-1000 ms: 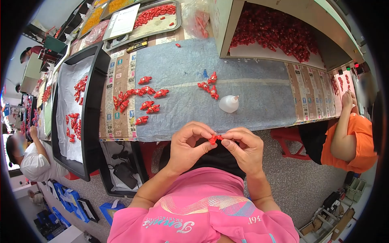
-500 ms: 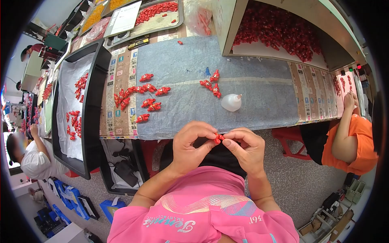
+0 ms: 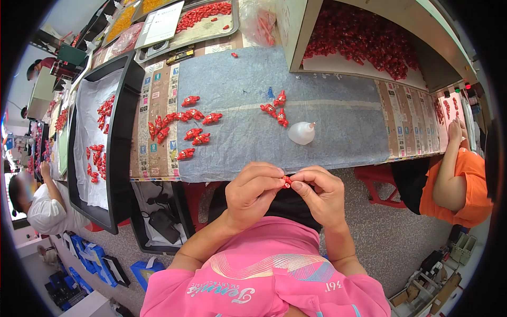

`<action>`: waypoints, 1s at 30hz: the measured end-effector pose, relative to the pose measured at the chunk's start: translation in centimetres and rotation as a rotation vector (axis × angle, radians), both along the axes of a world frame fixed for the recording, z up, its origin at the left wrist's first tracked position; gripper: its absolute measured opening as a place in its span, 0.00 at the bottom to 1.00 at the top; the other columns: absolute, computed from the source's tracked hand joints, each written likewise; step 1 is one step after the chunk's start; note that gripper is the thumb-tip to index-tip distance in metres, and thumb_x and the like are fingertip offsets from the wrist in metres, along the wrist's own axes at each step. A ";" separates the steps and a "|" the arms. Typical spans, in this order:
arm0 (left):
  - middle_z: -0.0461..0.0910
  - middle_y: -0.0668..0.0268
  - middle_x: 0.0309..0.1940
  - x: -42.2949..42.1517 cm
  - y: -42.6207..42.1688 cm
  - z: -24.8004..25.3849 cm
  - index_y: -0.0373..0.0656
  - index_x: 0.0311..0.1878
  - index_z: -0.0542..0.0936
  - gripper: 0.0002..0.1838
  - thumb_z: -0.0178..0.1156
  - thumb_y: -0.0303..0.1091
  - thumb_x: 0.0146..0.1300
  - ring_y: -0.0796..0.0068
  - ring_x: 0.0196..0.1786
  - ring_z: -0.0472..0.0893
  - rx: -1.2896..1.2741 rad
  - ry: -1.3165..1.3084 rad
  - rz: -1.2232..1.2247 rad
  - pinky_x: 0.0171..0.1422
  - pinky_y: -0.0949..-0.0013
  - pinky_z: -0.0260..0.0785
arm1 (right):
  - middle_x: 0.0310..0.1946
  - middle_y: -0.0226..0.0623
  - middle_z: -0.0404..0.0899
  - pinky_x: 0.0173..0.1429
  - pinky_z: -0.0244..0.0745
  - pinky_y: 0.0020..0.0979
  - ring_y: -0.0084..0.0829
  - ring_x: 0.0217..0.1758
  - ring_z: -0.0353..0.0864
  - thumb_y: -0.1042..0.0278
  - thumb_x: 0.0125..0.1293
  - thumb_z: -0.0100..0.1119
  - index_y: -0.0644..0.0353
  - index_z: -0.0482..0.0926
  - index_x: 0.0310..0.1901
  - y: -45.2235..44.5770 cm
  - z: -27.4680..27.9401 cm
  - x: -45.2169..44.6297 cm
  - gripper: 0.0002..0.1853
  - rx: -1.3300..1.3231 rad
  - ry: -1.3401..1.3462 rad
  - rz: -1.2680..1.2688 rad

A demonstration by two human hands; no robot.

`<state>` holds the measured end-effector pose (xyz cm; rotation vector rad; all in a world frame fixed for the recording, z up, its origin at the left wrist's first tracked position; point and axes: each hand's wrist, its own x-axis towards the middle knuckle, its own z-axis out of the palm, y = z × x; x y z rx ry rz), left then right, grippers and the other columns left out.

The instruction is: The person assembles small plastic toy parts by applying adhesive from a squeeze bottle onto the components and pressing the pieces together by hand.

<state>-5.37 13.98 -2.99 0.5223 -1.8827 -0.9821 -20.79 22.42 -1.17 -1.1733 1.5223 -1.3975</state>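
Between my fingertips, in front of the table's near edge, is a small red piece (image 3: 287, 182). My left hand (image 3: 252, 191) pinches it from the left and my right hand (image 3: 320, 194) from the right; the fingertips hide part of it. Beyond my hands a white squeeze bottle (image 3: 301, 133) stands on the blue cloth (image 3: 237, 142). Three red figures (image 3: 281, 117) lie together just left of the bottle. Further left, several more red figures (image 3: 191, 114) are spread over the cloth and its left border.
A black tray (image 3: 127, 105) with red pieces stands at the left. At the back are a metal tray (image 3: 235, 21), a plastic bag (image 3: 259, 26) and an open box (image 3: 291, 39) of red pieces. People sit at far left (image 3: 47, 211) and right (image 3: 459, 190).
The view has shifted slightly since the first frame. The red piece has turned between my fingertips, and my left fingers have closed in more around it.
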 end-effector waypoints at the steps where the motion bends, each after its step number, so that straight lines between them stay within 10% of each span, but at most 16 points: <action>1: 0.81 0.62 0.35 0.0 0.0 0.0 0.37 0.31 0.80 0.11 0.68 0.15 0.44 0.65 0.40 0.82 0.000 0.000 0.000 0.42 0.69 0.75 | 0.34 0.38 0.81 0.42 0.75 0.27 0.29 0.38 0.81 0.76 0.59 0.64 0.66 0.82 0.37 0.0 0.1 0.0 0.05 0.000 0.000 0.000; 19: 0.81 0.61 0.35 0.2 0.5 -0.2 0.37 0.33 0.81 0.11 0.68 0.15 0.44 0.66 0.39 0.82 0.021 0.059 -0.028 0.42 0.70 0.76 | 0.33 0.38 0.81 0.41 0.76 0.27 0.30 0.35 0.81 0.75 0.58 0.65 0.64 0.82 0.36 0.2 0.8 0.2 0.05 -0.050 0.113 -0.003; 30: 0.76 0.58 0.47 0.8 0.6 -0.4 0.35 0.39 0.82 0.10 0.64 0.14 0.54 0.71 0.47 0.79 0.697 0.273 -0.232 0.51 0.72 0.75 | 0.37 0.38 0.81 0.44 0.75 0.26 0.27 0.40 0.80 0.75 0.60 0.64 0.66 0.82 0.40 1.0 0.3 0.1 0.08 -0.012 -0.216 -0.056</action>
